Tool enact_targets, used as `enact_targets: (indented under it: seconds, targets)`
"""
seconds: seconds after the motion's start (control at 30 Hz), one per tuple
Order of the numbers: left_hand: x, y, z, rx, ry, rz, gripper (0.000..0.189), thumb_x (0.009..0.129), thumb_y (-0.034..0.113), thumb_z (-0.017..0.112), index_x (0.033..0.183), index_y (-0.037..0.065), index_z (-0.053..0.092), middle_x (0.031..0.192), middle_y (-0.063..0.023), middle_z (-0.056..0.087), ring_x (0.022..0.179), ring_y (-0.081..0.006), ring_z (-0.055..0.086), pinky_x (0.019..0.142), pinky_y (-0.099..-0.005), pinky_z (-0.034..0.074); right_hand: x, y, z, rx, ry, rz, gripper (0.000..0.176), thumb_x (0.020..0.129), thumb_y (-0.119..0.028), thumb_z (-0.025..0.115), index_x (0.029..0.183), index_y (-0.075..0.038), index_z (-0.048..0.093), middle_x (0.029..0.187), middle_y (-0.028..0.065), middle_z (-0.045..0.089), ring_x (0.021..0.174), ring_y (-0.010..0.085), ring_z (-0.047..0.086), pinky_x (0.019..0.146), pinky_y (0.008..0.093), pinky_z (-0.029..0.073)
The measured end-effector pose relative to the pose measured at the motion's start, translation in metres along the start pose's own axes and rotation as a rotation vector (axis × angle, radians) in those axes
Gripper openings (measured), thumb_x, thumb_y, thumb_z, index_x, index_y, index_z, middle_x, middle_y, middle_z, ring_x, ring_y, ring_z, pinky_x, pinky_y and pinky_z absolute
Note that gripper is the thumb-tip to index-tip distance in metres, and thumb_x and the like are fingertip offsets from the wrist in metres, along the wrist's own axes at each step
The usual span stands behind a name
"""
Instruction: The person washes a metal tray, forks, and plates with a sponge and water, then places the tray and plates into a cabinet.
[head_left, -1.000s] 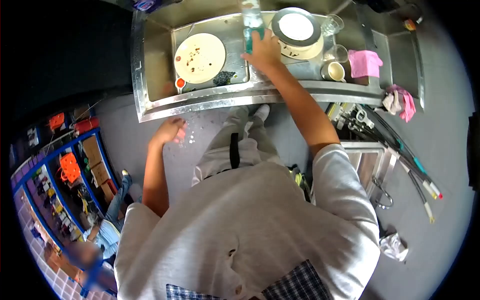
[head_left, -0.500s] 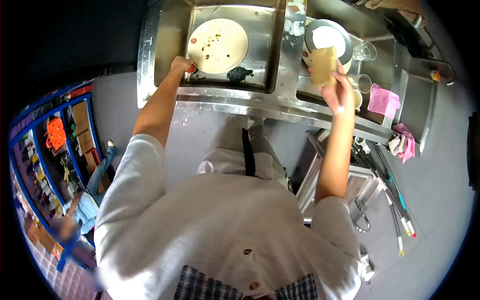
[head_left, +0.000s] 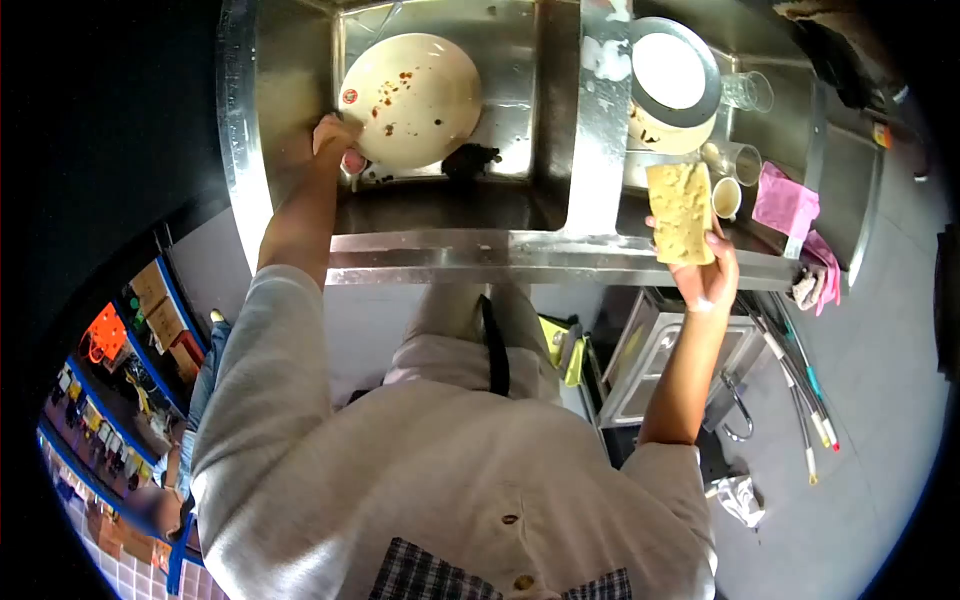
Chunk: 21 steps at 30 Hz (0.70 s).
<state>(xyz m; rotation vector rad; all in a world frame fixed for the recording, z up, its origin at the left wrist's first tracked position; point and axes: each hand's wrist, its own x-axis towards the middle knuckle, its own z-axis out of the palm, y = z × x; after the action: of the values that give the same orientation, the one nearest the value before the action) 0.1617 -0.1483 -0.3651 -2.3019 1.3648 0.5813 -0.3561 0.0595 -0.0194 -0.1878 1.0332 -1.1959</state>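
Observation:
My left hand (head_left: 335, 135) is closed at the lower left rim of a cream plate (head_left: 425, 105) in the left sink basin. Brown food bits and a small red mark show on the plate. A small reddish thing (head_left: 352, 161) shows beside that hand, partly covered. Just below the plate lies a dark clump (head_left: 468, 160). My right hand (head_left: 712, 270) grips a yellow sponge (head_left: 682, 215), its pitted face up, over the front edge of the right basin. Behind the sponge are a grey-rimmed white dish (head_left: 668, 70) on another cream plate (head_left: 675, 138) and a small cup (head_left: 727, 197).
Two clear glasses, one of them upper (head_left: 750, 91), lie in the right basin. A pink cloth (head_left: 785, 203) hangs by the right rim. A foam-spotted steel divider (head_left: 598, 130) separates the basins. Poles (head_left: 800, 380) lie on the floor at right; a person stands by shelves at left.
My right hand has drawn the sponge back towards me, from beside the stacked dishes to the front edge. My left hand stays at the plate's rim. The view has shifted.

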Motion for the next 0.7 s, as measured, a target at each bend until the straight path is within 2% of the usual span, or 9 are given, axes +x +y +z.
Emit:
enact_targets:
  seconds: [0.07,0.2,0.3,0.33,0.43,0.5,0.57,0.6,0.7]
  targets:
    - [-0.012,-0.005,-0.031,0.049,-0.055,0.154,0.060,0.070,0.048,0.073,0.112,0.008,0.060,0.121,-0.0104,0.061,0.108,-0.0217,0.060,0.089,-0.0350,0.049,0.004,0.001,0.002,0.020,-0.009,-0.011,0.070,0.080,-0.020,0.053,0.141,0.001,0.027,0.131,0.0247,0.047,0.110,0.0441,0.055,0.082,0.0437,0.053]
    - [-0.036,0.006,-0.059,-0.267,-0.263,0.050,0.059,0.067,0.044,0.077,0.109,0.006,0.061,0.112,-0.0138,0.064,0.100,-0.0250,0.064,0.087,-0.0349,0.050,0.020,0.009,0.010,-0.025,-0.020,0.022,0.070,0.081,-0.021,0.054,0.142,-0.001,0.027,0.134,0.0250,0.044,0.114,0.0453,0.051,0.083,0.0452,0.051]
    - [-0.042,0.014,-0.054,-0.115,-0.039,0.071,0.061,0.064,0.043,0.079,0.109,0.006,0.058,0.111,-0.0149,0.064,0.101,-0.0251,0.064,0.086,-0.0361,0.051,0.032,0.006,0.033,-0.154,-0.035,0.021,0.075,0.078,-0.024,0.057,0.142,0.000,0.026,0.130,0.0250,0.047,0.111,0.0423,0.054,0.080,0.0419,0.053]
    - [-0.046,0.013,-0.053,-0.128,0.001,0.098,0.065,0.064,0.042,0.079,0.113,0.007,0.054,0.111,-0.0157,0.064,0.103,-0.0272,0.062,0.086,-0.0373,0.051,0.035,0.006,0.037,-0.182,0.012,0.026,0.077,0.077,-0.026,0.058,0.142,0.001,0.026,0.129,0.0250,0.047,0.109,0.0410,0.055,0.080,0.0417,0.053]
    - [-0.042,0.008,-0.038,-0.230,-0.054,0.072,0.064,0.063,0.035,0.079,0.114,0.005,0.054,0.109,-0.0160,0.064,0.102,-0.0287,0.062,0.086,-0.0368,0.050,0.040,0.007,0.042,-0.125,0.025,0.035,0.072,0.077,-0.013,0.048,0.143,0.002,0.025,0.134,0.0249,0.044,0.112,0.0411,0.054,0.087,0.0419,0.049]
    - [-0.033,0.010,-0.031,-0.325,-0.074,0.033,0.064,0.063,0.031,0.079,0.114,0.004,0.053,0.108,-0.0163,0.065,0.101,-0.0298,0.062,0.085,-0.0365,0.050,0.059,-0.003,0.055,-0.210,-0.079,0.067,0.073,0.076,-0.014,0.050,0.142,0.004,0.025,0.133,0.0237,0.045,0.112,0.0371,0.056,0.088,0.0360,0.049]
    - [-0.045,0.014,-0.040,-0.465,0.023,0.044,0.059,0.062,0.029,0.079,0.110,0.004,0.057,0.104,-0.0166,0.066,0.098,-0.0295,0.063,0.084,-0.0351,0.050,0.068,-0.011,0.067,-0.351,-0.044,0.003,0.072,0.076,-0.014,0.050,0.141,0.004,0.026,0.132,0.0230,0.046,0.112,0.0372,0.056,0.090,0.0370,0.048]
    - [-0.057,0.011,-0.040,-0.438,-0.004,0.055,0.058,0.062,0.028,0.080,0.110,0.005,0.058,0.105,-0.0161,0.066,0.099,-0.0291,0.063,0.085,-0.0351,0.050,0.063,-0.016,0.079,-0.354,-0.054,-0.041,0.071,0.076,-0.014,0.049,0.141,0.004,0.026,0.131,0.0227,0.046,0.113,0.0373,0.055,0.093,0.0394,0.047]
    - [-0.068,0.018,-0.062,-0.410,-0.036,0.063,0.060,0.060,0.027,0.083,0.112,0.008,0.060,0.108,-0.0148,0.066,0.102,-0.0280,0.063,0.086,-0.0352,0.050,0.042,-0.016,0.074,-0.131,-0.154,-0.031,0.071,0.076,-0.012,0.049,0.141,0.003,0.026,0.133,0.0229,0.045,0.115,0.0379,0.054,0.100,0.0415,0.043]
